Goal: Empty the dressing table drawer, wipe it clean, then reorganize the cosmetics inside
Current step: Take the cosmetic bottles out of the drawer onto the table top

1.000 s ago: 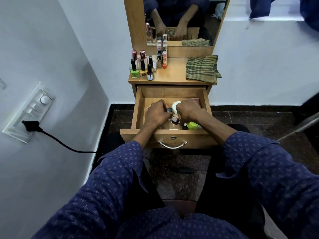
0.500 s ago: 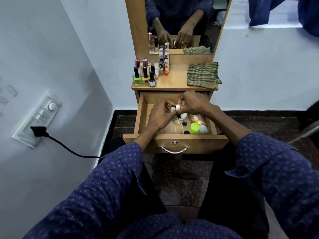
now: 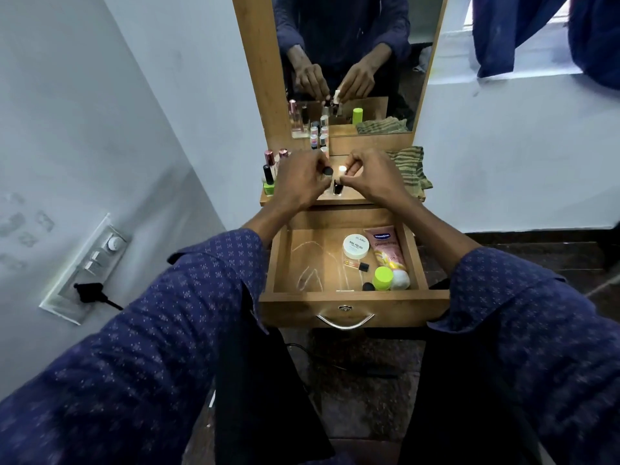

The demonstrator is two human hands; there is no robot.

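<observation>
The left hand pinches a black-capped bottle; the right hand pinches a white-capped bottle. Both hang over the surface, above a dark nail polish bottle. More bottles stand at left, a striped cloth at right. Below, the open drawer holds a white jar, a pink tube, a green-capped bottle and a small vial.

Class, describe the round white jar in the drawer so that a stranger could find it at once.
Look in the open drawer under the mirror. Near its back right lies a flat white jar, left of the pink tube. Its lid alone reads NAIL POLISH.
</observation>
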